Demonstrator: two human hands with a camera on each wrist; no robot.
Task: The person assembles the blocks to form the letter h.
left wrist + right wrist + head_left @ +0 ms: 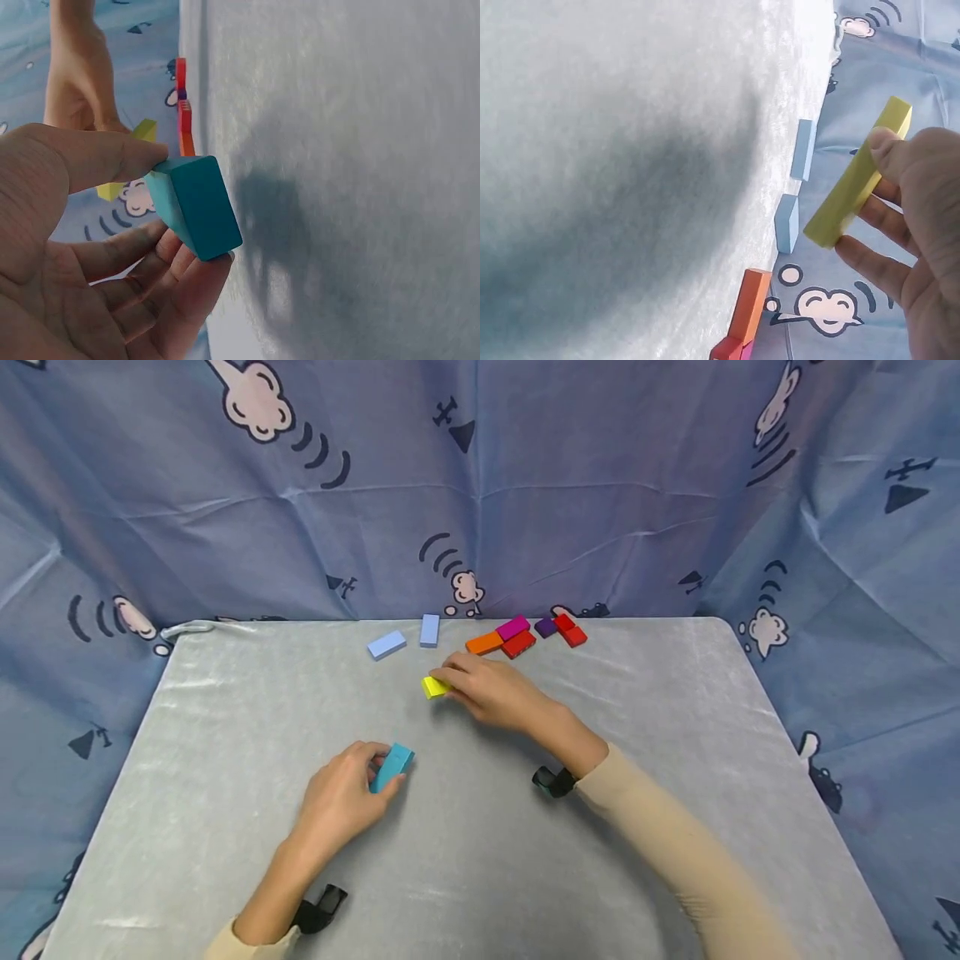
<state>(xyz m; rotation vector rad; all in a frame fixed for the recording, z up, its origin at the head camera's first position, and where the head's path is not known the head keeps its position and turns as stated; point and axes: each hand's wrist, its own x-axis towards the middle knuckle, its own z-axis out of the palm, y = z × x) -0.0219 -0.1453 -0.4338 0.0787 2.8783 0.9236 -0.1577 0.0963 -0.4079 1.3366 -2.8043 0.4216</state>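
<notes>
My left hand [345,793] pinches a turquoise block [393,766] between thumb and fingers above the near-left part of the table. In the left wrist view that block [201,206] is held clear of the tabletop, one flat end towards the camera. Farther off, my right hand [491,691] holds a yellow block [434,687] by its sides. The right wrist view shows this yellow block [855,180] as a long bar, gripped by thumb and fingertips and tilted. The two held blocks are apart from each other.
Two light blue blocks [387,645] lie near the back edge. Right of them are an orange block [483,643], a magenta block [513,627], a purple block [546,627] and several red blocks [519,645]. A patterned blue curtain [600,510] hangs behind the grey table [247,735].
</notes>
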